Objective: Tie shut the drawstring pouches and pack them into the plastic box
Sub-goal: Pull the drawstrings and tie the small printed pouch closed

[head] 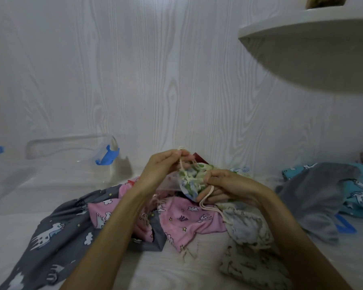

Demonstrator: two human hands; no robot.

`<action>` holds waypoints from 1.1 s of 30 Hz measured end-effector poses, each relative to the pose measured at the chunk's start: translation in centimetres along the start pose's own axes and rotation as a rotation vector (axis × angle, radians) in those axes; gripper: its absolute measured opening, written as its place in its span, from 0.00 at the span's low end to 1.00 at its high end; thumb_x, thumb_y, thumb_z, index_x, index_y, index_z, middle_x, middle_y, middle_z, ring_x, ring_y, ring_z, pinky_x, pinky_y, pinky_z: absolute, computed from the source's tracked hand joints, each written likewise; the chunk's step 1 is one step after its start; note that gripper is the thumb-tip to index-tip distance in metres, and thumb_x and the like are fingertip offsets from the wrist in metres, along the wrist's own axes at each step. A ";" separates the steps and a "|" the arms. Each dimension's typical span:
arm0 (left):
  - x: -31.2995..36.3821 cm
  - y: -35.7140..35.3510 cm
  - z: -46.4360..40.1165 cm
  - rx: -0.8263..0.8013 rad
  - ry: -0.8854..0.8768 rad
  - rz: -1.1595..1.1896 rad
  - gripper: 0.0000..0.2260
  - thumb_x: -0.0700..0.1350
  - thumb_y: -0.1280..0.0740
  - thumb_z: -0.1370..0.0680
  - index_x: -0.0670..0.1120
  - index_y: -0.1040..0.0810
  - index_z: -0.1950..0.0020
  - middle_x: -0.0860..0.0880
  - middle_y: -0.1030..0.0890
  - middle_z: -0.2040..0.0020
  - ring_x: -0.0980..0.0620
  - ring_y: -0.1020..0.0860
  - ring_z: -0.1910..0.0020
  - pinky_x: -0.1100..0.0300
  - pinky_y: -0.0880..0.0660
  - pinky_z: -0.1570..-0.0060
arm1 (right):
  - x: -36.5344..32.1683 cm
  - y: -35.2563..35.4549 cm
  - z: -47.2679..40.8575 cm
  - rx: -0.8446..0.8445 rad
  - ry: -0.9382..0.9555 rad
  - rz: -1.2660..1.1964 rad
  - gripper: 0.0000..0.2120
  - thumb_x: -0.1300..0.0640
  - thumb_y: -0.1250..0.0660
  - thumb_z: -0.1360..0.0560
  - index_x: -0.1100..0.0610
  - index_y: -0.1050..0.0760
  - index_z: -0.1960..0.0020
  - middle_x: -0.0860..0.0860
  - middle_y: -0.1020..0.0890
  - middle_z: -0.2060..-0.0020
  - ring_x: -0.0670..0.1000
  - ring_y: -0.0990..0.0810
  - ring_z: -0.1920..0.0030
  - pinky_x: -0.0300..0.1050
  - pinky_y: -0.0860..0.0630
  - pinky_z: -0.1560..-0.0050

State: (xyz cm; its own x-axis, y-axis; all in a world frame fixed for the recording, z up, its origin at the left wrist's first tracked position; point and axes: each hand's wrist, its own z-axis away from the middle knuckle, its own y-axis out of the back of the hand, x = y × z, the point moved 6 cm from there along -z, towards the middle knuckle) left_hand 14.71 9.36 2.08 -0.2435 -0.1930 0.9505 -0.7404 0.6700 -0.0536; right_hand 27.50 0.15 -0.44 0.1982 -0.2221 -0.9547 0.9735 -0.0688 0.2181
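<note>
A small pouch with a green and blue print point(190, 181) is held up between both hands above the pile of fabric. My left hand point(164, 164) pinches its cream drawstring at the top, the cord loop sticking up over the fingers. My right hand point(226, 185) grips the pouch's side, with another cord loop point(206, 200) hanging below the fingers. The clear plastic box point(71, 155) with blue clips stands at the back left, against the wall. A pink pouch point(182, 218), a grey unicorn pouch point(57, 233) and a cream pouch point(247, 229) lie under my arms.
A grey cloth point(314, 197) and a teal unicorn pouch point(360, 185) lie at the right. A white corner shelf point(314, 49) juts out overhead at the upper right. The white wood-grain wall stands close behind. Blue tape point(344, 225) marks the surface at the right.
</note>
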 end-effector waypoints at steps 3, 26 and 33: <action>-0.5 1.1 0.0 -0.001 0.103 -0.088 0.10 0.41 0.39 0.20 0.45 0.17 0.51 0.53 0.16 0.62 0.57 0.20 0.61 0.69 0.24 0.58 | -0.3 1.1 0.5 0.000 -0.037 0.033 0.08 0.57 0.41 0.20 0.58 0.29 0.57 0.58 0.15 0.60 0.55 0.16 0.57 0.42 0.20 0.53; -0.4 -4.1 2.1 -0.381 0.292 -0.310 0.22 0.47 0.39 0.20 0.49 0.19 0.73 0.55 0.23 0.74 0.58 0.28 0.72 0.68 0.29 0.68 | -5.2 1.1 1.5 0.219 0.349 0.453 0.14 0.57 0.41 0.20 0.49 0.30 0.35 0.43 0.26 0.39 0.44 0.28 0.37 0.27 0.30 0.50; 0.0 -2.9 2.1 -0.330 0.314 -0.243 0.17 0.51 0.38 0.21 0.49 0.18 0.66 0.54 0.18 0.66 0.59 0.23 0.66 0.68 0.26 0.64 | -4.9 1.1 2.3 0.149 0.367 0.873 0.25 0.63 0.34 0.26 0.44 0.32 0.34 0.39 0.30 0.39 0.38 0.34 0.39 0.25 0.40 0.42</action>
State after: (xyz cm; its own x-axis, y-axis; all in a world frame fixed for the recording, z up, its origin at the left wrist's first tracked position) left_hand 15.57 5.95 1.59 0.1482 -0.1809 0.9723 -0.5031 0.8326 0.2316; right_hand 27.35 -1.11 4.99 0.8948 0.0639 -0.4418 0.4463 -0.1517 0.8820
